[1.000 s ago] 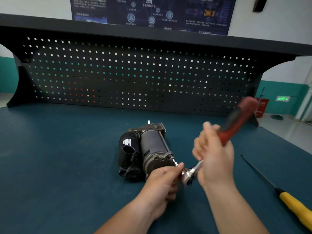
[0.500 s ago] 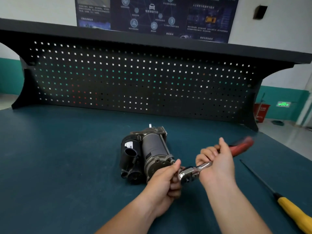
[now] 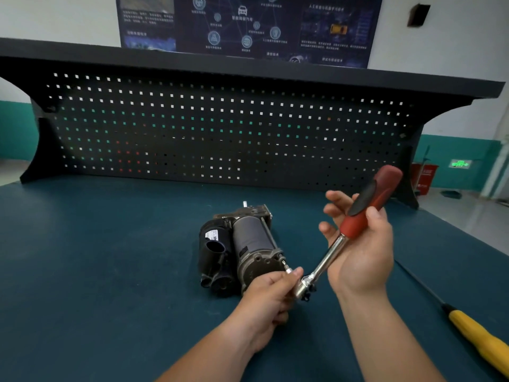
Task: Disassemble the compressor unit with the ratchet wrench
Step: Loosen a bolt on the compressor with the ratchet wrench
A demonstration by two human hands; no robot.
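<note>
The compressor unit (image 3: 242,246), a grey motor cylinder beside a black housing, lies on the dark teal bench mat. A ratchet wrench (image 3: 330,257) with a chrome shaft and red-and-black handle has its head at the bolt on the unit's near right end; the handle slants up to the right. My left hand (image 3: 271,299) pinches the ratchet head and its bit against the bolt. My right hand (image 3: 360,244) holds the red handle loosely, thumb over it and fingers spread behind.
A yellow-handled screwdriver (image 3: 476,337) with a long dark shaft lies at the right on the mat. A black pegboard back panel (image 3: 220,133) with a shelf on top stands behind the unit. The bench's right edge drops to the floor.
The ratchet handle has swung back up to the right from its low position half a second ago. My right hand's grip has loosened, fingers now spread. My left hand stays at the head.
</note>
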